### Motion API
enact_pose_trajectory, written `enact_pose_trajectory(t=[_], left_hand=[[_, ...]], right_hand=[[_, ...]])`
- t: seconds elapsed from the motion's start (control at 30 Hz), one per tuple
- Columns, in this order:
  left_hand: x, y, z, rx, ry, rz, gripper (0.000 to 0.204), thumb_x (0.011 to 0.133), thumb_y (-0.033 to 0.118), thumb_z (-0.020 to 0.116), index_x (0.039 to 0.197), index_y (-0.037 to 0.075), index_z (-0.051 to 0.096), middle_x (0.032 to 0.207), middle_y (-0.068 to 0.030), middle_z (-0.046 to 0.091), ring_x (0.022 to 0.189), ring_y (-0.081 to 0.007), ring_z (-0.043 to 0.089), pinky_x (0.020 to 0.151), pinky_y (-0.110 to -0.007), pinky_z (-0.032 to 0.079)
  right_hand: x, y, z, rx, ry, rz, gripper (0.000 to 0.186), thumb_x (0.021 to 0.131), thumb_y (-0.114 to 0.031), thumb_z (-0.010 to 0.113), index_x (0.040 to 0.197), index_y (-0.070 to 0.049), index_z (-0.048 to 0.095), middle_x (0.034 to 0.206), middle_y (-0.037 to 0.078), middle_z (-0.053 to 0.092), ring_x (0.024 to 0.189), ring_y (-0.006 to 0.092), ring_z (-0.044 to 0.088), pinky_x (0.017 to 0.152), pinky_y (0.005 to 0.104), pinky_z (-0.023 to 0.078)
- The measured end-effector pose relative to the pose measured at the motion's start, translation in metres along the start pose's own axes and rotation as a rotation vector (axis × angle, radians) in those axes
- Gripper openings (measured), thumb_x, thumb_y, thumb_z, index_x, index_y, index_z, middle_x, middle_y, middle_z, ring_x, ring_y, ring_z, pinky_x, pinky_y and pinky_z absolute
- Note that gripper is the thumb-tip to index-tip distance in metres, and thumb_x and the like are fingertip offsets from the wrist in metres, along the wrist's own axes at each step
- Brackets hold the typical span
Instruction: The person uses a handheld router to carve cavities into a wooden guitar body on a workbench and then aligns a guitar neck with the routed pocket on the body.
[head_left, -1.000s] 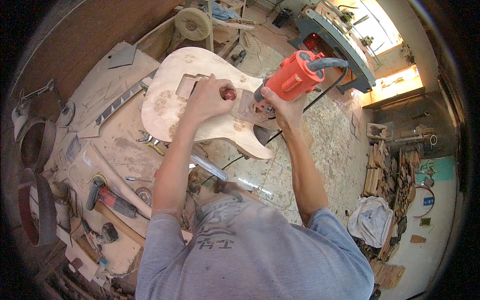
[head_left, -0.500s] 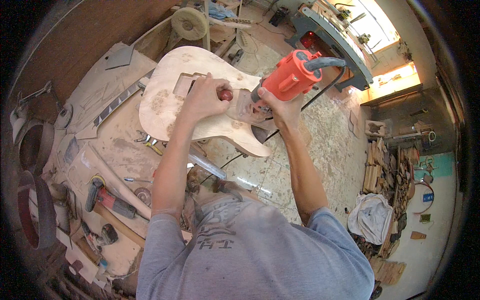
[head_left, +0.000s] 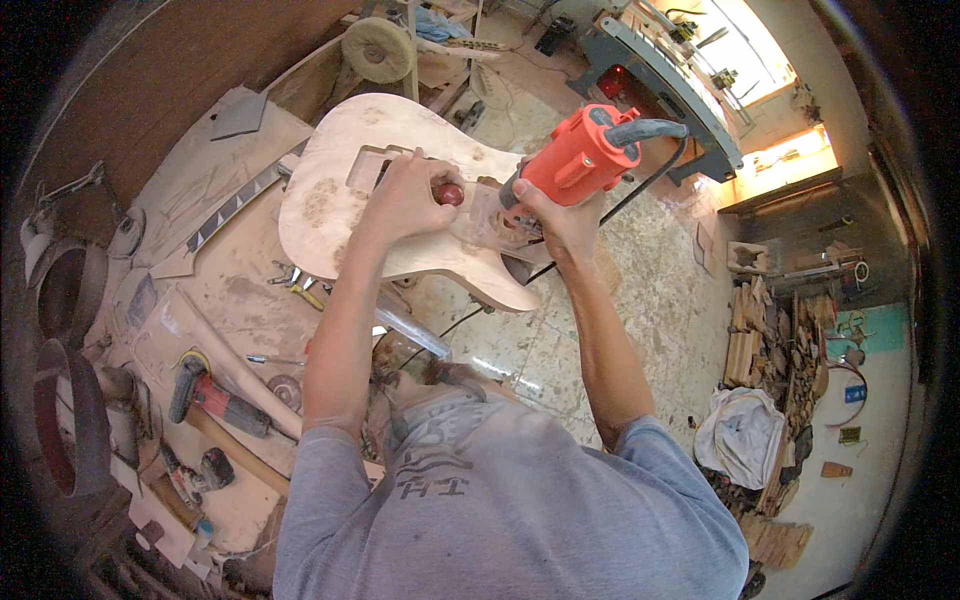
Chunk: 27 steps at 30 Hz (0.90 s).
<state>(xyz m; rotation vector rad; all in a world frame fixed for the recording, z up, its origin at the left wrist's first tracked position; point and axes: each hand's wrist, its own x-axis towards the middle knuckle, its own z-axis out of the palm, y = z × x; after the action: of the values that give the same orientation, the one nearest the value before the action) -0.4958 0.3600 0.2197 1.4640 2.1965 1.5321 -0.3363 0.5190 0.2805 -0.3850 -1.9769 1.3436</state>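
A pale wooden guitar body (head_left: pixel 320 215) with routed pockets lies at the workbench's edge. Against its neck end stands a red corded trim router (head_left: pixel 580 160) on a clear base plate (head_left: pixel 487 222), its motor leaning to the upper right. My right hand (head_left: pixel 562 218) is wrapped round the lower part of the router, thumb across its front. My left hand (head_left: pixel 412 198) curls around a dark red round knob (head_left: pixel 450 194) on the base plate, resting over the guitar body. The cutting bit cannot be made out.
The dusty workbench (head_left: pixel 240 290) on my left carries a red and black sander (head_left: pixel 220 398), a cordless drill (head_left: pixel 213 468) and pliers (head_left: pixel 298 285). Sanding belts (head_left: pixel 68 420) hang at far left. The router's black cable (head_left: pixel 640 190) trails beside my right arm. Wood scraps (head_left: pixel 748 335) are piled at right.
The router and my right hand have shifted very slightly left along the guitar body's end. My left hand keeps its hold on the knob.
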Motion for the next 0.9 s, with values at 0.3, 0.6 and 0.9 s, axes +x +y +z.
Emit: enact_pose_trajectory(t=[0.3, 0.6, 0.9], left_hand=[[0.001, 0.004, -0.005, 0.002, -0.131, -0.089, 0.023, 0.070, 0.012, 0.068, 0.090, 0.003, 0.076, 0.095, -0.0147, 0.080, 0.080, -0.0341, 0.075, 0.130, -0.054, 0.020], [-0.002, 0.000, 0.000, -0.068, -0.008, -0.014, 0.015, 0.070, 0.008, 0.067, 0.082, 0.004, 0.075, 0.072, -0.0139, 0.074, 0.066, -0.0359, 0.068, 0.129, -0.052, 0.025], [-0.002, 0.009, -0.005, -0.010, -0.073, -0.137, 0.026, 0.071, 0.009, 0.068, 0.094, 0.002, 0.077, 0.091, -0.0162, 0.078, 0.085, -0.0339, 0.076, 0.108, -0.037, 0.051]], right_hand=[[-0.004, -0.004, 0.003, 0.078, 0.001, 0.000, 0.073, 0.070, -0.019, 0.094, 0.134, -0.004, 0.061, 0.111, 0.002, 0.070, 0.099, 0.0137, 0.068, 0.088, 0.0329, 0.057], [-0.004, -0.005, 0.003, 0.050, -0.003, -0.006, 0.071, 0.071, -0.024, 0.095, 0.131, -0.004, 0.062, 0.108, 0.002, 0.070, 0.097, 0.0145, 0.069, 0.087, 0.0337, 0.057], [-0.001, -0.001, 0.002, 0.002, -0.005, -0.043, 0.072, 0.072, -0.030, 0.095, 0.131, -0.005, 0.062, 0.104, 0.002, 0.071, 0.094, 0.0148, 0.069, 0.085, 0.0332, 0.057]])
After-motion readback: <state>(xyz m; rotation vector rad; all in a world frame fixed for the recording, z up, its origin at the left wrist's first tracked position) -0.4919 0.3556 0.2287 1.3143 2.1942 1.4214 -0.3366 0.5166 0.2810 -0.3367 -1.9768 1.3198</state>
